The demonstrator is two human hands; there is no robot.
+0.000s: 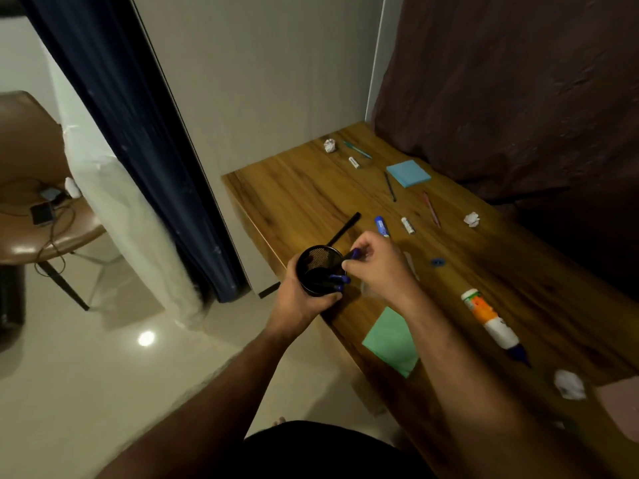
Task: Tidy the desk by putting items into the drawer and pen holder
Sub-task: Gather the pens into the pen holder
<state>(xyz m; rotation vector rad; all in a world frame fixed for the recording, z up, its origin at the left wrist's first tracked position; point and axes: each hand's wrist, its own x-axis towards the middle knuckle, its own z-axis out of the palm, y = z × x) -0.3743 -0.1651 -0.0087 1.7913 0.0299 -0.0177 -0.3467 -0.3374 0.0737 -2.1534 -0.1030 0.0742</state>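
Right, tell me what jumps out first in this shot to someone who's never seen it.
The two hands at the centre: the left hand grips a black mesh pen holder at the near corner of the wooden desk, while the right hand pinches a blue pen at its rim. Beyond them, the desk is scattered with stationery, notably a big glue bottle and a blue sticky-note pad.

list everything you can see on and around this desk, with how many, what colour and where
desk: 1, brown wood, right
pen holder: 1, black mesh, left hand, near desk edge
pens: several; blue one in right hand's grip, more on desk
paper balls: 3, white, on desk
sticky pads: blue far, green near
glue bottle: 1, white-orange, near right
chair: 1, brown, left
left hand: holds holder
right hand: pinches pen
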